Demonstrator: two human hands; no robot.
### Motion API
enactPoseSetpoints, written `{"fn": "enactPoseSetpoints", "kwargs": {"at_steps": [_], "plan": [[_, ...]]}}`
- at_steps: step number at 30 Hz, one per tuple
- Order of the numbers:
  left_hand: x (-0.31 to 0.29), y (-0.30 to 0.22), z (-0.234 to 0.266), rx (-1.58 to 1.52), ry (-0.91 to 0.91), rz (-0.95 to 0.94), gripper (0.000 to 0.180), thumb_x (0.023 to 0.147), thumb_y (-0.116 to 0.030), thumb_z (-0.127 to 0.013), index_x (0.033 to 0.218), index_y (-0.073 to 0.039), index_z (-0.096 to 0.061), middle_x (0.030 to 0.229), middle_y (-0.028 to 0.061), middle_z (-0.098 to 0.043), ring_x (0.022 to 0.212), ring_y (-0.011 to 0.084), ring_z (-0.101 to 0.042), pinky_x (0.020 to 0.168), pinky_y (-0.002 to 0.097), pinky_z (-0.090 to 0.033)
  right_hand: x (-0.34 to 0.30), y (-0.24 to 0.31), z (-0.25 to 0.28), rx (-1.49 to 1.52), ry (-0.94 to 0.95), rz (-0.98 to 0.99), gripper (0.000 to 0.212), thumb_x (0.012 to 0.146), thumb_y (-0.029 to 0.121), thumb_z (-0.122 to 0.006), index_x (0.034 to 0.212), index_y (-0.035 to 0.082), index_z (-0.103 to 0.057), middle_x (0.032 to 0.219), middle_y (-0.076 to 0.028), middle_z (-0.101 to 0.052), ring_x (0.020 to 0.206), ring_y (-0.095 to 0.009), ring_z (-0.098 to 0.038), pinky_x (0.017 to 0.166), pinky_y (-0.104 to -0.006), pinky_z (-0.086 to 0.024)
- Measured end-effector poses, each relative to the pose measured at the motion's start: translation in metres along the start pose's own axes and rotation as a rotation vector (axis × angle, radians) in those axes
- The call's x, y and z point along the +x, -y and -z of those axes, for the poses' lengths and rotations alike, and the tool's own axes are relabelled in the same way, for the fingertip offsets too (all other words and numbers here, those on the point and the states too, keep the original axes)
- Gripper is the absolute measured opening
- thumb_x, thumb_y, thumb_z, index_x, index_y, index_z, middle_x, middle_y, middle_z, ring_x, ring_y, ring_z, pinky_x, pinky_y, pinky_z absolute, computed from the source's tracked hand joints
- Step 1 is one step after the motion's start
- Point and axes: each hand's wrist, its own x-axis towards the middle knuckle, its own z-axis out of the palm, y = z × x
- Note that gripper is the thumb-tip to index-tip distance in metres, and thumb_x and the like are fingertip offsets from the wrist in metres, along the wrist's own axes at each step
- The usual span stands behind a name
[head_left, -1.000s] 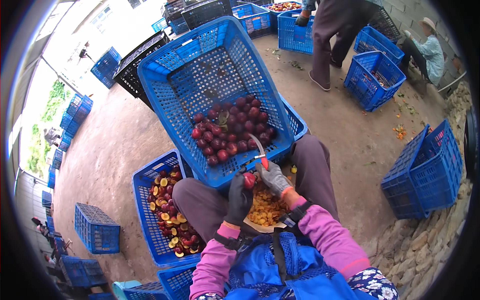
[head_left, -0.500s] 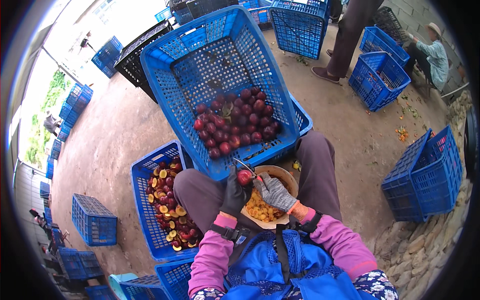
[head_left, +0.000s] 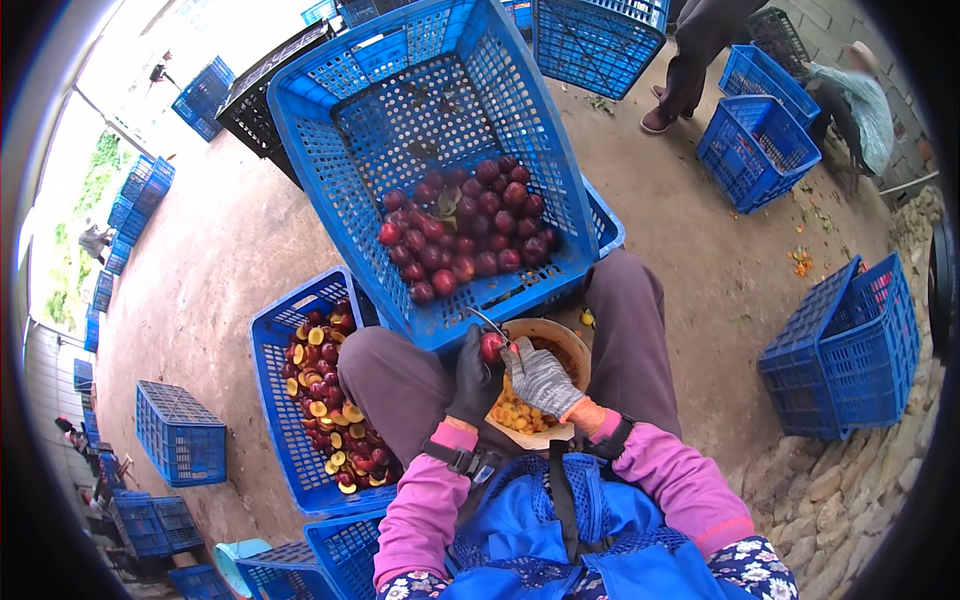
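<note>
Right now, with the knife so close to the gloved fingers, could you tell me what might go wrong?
1. The right hand works a thin blade into the red fruit, which the left hand grips; a slip could cut the glove.
2. The tilted blue crate leans over the knees; its fruit might roll out.
3. Pits could miss the bowl in the lap.

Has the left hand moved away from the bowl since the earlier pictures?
No. The left hand stays over the bowl, holding the red fruit.
</note>
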Motion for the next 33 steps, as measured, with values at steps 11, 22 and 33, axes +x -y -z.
{"fn": "enactPoseSetpoints", "kwargs": {"at_steps": [11, 22, 33], "plan": [[0.001, -0.006, 0.002, 0.121, -0.214, 0.150, 0.030, 0.082, -0.010, -0.048, 0.109, 0.000, -0.042, 0.088, 0.0118, -0.053, 0.079, 0.0238, -0.050, 0.070, 0.0335, -0.041, 0.001, -0.007, -0.049, -0.044, -0.250, 0.089, 0.025, 0.086, 0.022, -0.045, 0.096, -0.001, -0.048, 0.070, -0.025, -0.052, 0.051, -0.035, -0.054, 0.046, -0.0448, -0.042], [0.012, -0.014, -0.003, -0.508, -0.438, 0.522, 0.030, 0.092, -0.032, -0.045, 0.081, -0.007, -0.058, 0.068, -0.0036, -0.053, 0.063, 0.0045, -0.045, 0.059, 0.0224, -0.038, 0.007, 0.004, -0.044, -0.157, 0.028, 0.075, 0.038, 0.078, 0.006, -0.049, 0.112, -0.010, -0.049, 0.107, -0.037, -0.049, 0.059, -0.032, -0.054, 0.052, -0.0395, -0.044], [0.022, -0.005, 0.011, -0.896, -0.283, 0.552, 0.032, 0.092, -0.038, -0.038, 0.092, -0.008, -0.050, 0.084, 0.0055, -0.054, 0.072, 0.0150, -0.055, 0.065, 0.0273, -0.048, 0.003, 0.019, 0.022, 0.358, 0.119, 0.339, 0.019, 0.080, 0.009, -0.047, 0.098, 0.005, -0.053, 0.089, -0.010, -0.056, 0.083, -0.025, -0.055, 0.072, -0.0347, -0.047]]}}
